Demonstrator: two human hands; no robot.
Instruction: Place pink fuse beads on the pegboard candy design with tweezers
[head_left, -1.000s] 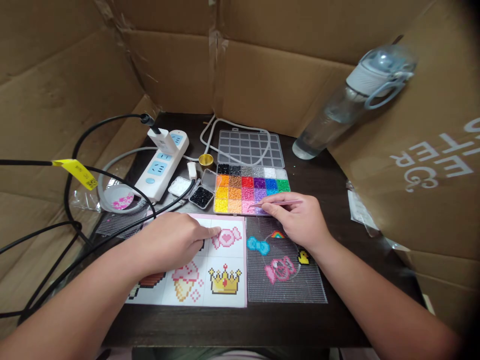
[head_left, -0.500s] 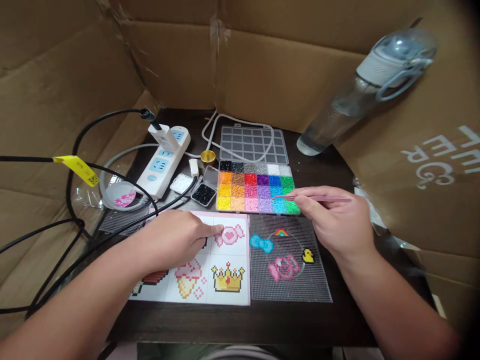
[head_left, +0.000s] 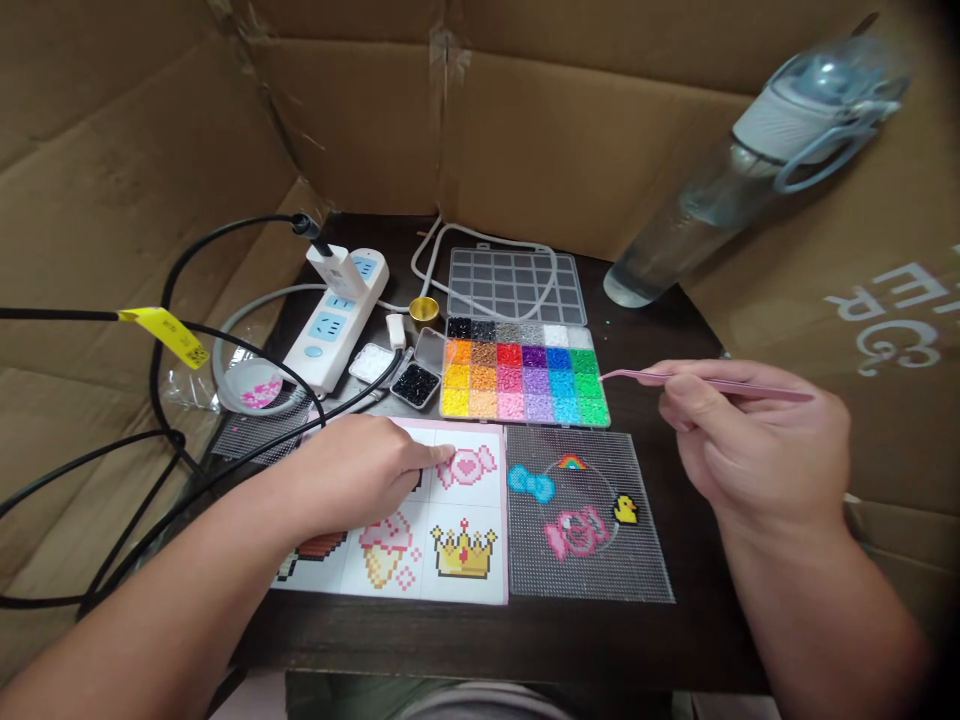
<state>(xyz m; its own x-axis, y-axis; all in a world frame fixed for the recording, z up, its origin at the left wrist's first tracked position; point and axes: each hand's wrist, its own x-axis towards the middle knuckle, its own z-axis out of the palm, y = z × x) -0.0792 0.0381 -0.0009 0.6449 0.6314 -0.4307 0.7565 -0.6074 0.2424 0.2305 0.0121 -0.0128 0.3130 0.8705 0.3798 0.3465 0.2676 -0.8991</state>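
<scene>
My left hand (head_left: pixel 358 478) rests on a pattern sheet (head_left: pixel 420 520), its forefinger pointing at the pink candy picture (head_left: pixel 469 466), other fingers curled. My right hand (head_left: pixel 757 450) is closed on pink tweezers (head_left: pixel 675 380), raised to the right of the bead box (head_left: pixel 525 380); the tips point left near the green beads. I cannot tell whether a bead is in the tips. A clear pegboard (head_left: pixel 589 520) in front of the box carries a blue bow, a small rainbow, a pink candy and a yellow duck made of beads.
A white power strip (head_left: pixel 337 315) with a plugged adapter, black cables (head_left: pixel 157 400) and a yellow tag lie at the left. Small trays of white and black beads (head_left: pixel 416 383) sit beside the box. A water bottle (head_left: pixel 735 180) leans at the right. Cardboard walls surround the dark table (head_left: pixel 525 640).
My right hand has drawn the tweezers from the pink beads rightward, past the box's right edge, and lifted them. The left hand stays pointing at the candy picture. The view shifted slightly.
</scene>
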